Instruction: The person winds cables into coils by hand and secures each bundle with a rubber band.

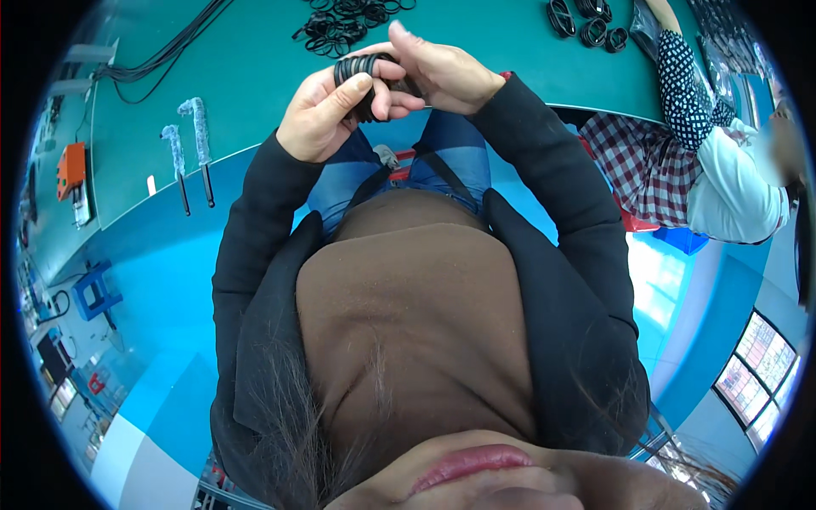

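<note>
A coil of black cable loops in several turns around the fingers of my left hand, whose thumb presses on its near side. My left hand is closed on it, over the table's front edge. Close on the right, my right hand touches or almost touches the left fingertips. Its thumb stands up, apart from the fingers, which are partly hidden. A dark piece shows between the two hands; I cannot tell whether the right fingers touch it.
The green table holds a heap of black cable loops, long black cables, two plastic-wrapped tools and coiled cables. At right sits a co-worker, one arm on the table. An orange device stands left.
</note>
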The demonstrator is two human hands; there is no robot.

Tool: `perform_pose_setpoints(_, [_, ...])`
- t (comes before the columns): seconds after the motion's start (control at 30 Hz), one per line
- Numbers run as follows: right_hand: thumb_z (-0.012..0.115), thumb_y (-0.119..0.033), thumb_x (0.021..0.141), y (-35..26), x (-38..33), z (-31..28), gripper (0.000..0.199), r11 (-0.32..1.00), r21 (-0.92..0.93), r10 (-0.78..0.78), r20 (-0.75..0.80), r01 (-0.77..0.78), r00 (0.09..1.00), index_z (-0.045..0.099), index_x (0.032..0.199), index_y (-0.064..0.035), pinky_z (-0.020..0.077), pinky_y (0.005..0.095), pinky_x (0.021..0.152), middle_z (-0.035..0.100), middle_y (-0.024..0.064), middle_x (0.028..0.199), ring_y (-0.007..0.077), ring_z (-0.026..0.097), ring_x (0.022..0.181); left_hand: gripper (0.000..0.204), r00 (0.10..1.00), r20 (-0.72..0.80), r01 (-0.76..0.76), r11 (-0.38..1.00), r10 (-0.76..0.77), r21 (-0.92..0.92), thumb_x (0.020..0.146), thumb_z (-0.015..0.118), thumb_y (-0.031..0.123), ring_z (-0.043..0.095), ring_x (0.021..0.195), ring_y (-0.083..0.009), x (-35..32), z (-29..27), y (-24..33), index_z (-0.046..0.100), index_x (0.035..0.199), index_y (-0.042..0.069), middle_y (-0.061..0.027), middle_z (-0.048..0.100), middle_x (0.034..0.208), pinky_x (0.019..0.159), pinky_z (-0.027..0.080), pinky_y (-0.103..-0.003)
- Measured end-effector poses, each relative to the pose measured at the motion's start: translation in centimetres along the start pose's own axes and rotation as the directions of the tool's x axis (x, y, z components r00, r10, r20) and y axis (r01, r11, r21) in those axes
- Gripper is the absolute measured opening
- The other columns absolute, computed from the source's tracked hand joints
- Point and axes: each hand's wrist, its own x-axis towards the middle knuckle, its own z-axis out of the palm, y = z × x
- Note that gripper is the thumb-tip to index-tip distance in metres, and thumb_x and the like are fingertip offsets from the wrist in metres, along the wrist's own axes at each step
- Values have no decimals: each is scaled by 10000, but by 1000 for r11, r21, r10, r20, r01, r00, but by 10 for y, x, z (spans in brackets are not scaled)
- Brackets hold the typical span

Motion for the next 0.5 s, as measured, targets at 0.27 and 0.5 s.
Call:
perform_pose_setpoints(0.27, [390, -551, 947, 5, 8, 3, 603, 992, 31, 124, -172, -120, 977, 542, 1200, -25, 433, 209, 522, 524, -12, 577, 32, 396, 448, 290, 999, 49, -7, 1000, 6, 21, 978, 468, 205, 620, 950, -208, 11, -9, -10, 509, 1168, -10, -61, 575, 904, 816, 500, -296])
perform_pose_setpoints(0.5, [635, -376, 874, 24, 25, 0, 341, 985, -147, 33, -380, -95, 924, 595, 1018, -70, 347, 167, 419, 443, -59, 615, -5, 373, 474, 262, 997, -1, 81, 996, -81, 29, 942, 541, 214, 574, 867, -134, 19, -24, -20, 538, 1125, 26, -47, 586, 963, 664, 447, -221])
